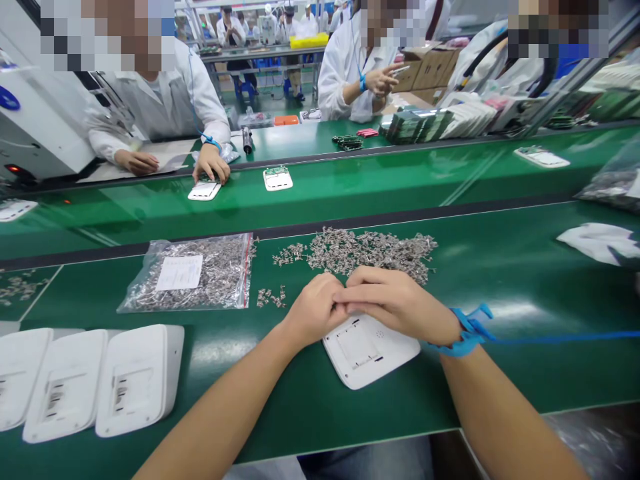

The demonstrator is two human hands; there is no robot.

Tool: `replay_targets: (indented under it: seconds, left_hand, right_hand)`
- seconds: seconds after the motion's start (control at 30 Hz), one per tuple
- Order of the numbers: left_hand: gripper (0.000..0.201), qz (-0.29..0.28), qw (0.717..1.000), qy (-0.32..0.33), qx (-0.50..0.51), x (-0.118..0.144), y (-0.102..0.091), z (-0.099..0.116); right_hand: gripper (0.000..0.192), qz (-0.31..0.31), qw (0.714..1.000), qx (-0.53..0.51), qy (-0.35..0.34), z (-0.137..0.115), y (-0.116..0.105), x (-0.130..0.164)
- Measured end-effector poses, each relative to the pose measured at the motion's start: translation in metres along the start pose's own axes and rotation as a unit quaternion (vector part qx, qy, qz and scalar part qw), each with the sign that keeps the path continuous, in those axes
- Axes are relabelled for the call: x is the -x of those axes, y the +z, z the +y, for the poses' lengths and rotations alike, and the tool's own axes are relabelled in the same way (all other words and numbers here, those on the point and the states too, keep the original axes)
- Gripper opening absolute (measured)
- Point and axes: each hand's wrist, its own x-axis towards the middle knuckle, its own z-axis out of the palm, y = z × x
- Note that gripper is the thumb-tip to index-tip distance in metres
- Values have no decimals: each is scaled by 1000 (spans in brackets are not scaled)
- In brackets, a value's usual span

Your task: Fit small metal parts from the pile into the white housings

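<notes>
My left hand (316,305) and my right hand (395,299) meet over the far edge of a white plastic housing (367,350). The fingers of both hands are pinched together, and whatever lies between them is hidden. Under them the housing rests on the green bench, with a shallow recess, slots and a group of small holes showing. Just beyond my hands spreads a heap of small metal parts (370,248). A smaller cluster of the same parts (271,297) lies left of my left hand. A blue wrist strap (463,333) circles my right wrist.
Left of me lies a clear bag of metal parts (200,273). Several white housings (137,380) lean in a row at the lower left. Beyond the bench, a green conveyor (340,183) carries white housings with circuit boards; a co-worker's hand (211,165) touches one.
</notes>
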Motion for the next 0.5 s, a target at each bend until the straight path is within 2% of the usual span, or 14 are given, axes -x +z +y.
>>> replay_targets:
  seconds: [0.1, 0.2, 0.4, 0.5]
  left_hand:
    - [16, -12, 1000, -15, 5, 0, 1, -1]
    - [17, -5, 1000, -2, 4, -1, 1, 0]
    - [15, 3, 999, 33, 34, -3, -1, 7]
    - [12, 6, 997, 36, 64, -2, -2, 8]
  right_hand:
    - [27, 10, 999, 44, -26, 2, 1, 1]
    - [24, 3, 999, 41, -23, 3, 2, 0]
    - [17, 24, 997, -20, 75, 8, 5, -3]
    - [20, 25, 995, -46, 83, 8, 4, -4]
